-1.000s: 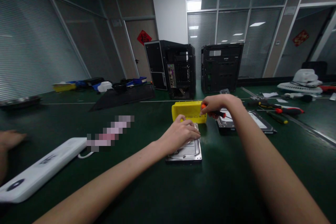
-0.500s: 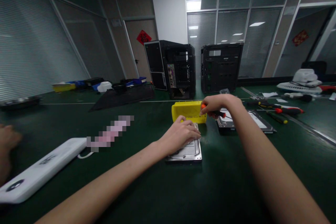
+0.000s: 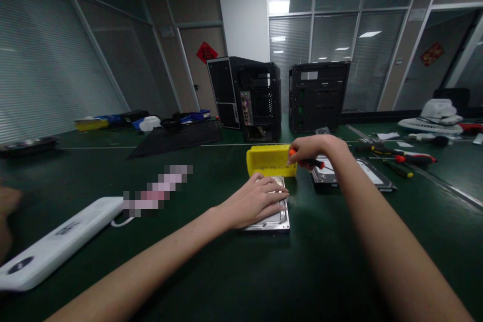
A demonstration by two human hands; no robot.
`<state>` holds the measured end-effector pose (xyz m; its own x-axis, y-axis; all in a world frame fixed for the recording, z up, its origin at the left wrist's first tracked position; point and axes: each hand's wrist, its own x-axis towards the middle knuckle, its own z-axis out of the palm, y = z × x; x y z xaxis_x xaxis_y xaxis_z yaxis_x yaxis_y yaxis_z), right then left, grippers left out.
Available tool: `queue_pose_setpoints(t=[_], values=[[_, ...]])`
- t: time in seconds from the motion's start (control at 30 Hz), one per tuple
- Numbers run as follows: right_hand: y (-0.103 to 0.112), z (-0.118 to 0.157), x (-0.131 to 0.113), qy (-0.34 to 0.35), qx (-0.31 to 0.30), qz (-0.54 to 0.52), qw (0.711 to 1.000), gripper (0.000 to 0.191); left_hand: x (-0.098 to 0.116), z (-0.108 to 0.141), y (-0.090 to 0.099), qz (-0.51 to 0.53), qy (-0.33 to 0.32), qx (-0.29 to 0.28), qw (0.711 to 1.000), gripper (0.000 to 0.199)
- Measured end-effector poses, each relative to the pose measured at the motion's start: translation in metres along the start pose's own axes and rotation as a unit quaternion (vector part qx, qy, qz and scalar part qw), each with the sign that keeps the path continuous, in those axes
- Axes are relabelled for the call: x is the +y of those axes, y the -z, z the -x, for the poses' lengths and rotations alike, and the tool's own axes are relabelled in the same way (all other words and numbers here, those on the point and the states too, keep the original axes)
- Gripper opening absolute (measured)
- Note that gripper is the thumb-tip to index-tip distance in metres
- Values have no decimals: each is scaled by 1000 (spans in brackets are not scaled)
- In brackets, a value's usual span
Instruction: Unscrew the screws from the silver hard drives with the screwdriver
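A silver hard drive (image 3: pixel 281 221) lies on the green table in front of me. Over its top rests my left hand (image 3: pixel 260 201), palm down with the fingers stretched out and slightly spread. My right hand (image 3: pixel 306 151) is closed round a screwdriver (image 3: pixel 315 163) with an orange and black handle; its shaft points right and down. That hand is at the right end of a yellow plastic bin (image 3: pixel 269 161), just behind the drive. More hard drives (image 3: pixel 370 173) lie under and beyond my right wrist.
Two black computer cases (image 3: pixel 319 95) stand at the back. Pliers and other hand tools (image 3: pixel 415 159) lie on the right. A white power bank (image 3: pixel 68 234) with a strap lies on the left, near another person's blurred hand (image 3: pixel 8 201). A black mat (image 3: pixel 177 138) is farther back.
My left hand has slid slightly over the drive, its fingers now flatter and more spread. My right hand and the screwdriver have hardly moved. The other person's hand has shifted left.
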<state>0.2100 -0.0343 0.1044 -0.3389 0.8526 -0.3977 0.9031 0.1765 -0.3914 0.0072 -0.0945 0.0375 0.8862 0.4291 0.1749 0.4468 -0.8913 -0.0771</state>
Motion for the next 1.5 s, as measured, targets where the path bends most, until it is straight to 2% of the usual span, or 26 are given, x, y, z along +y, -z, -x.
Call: queue_pose_setpoints(t=[0.13, 0.3, 0.47, 0.7, 1.17, 1.5], values=[[0, 0, 0, -1, -1, 1, 1000, 28, 3, 6, -1, -8, 7, -7, 1000, 44], [-1, -2, 1, -2, -3, 2, 1000, 30, 3, 8, -2, -8, 14, -9, 1000, 47], [-1, -2, 1, -7, -4, 2, 1000, 32, 2, 8, -4, 7, 24, -5, 1000, 42], [-1, 1, -1, -5, -1, 1, 1000, 30, 0, 8, -3, 78, 59, -7, 995, 37], [0, 1, -1, 0, 3, 2, 1000, 25, -3, 10, -7, 123, 50, 10, 991, 31], [-1, -2, 0, -7, -2, 0, 1000, 29, -25, -13, -19, 171, 39, 57, 983, 16]])
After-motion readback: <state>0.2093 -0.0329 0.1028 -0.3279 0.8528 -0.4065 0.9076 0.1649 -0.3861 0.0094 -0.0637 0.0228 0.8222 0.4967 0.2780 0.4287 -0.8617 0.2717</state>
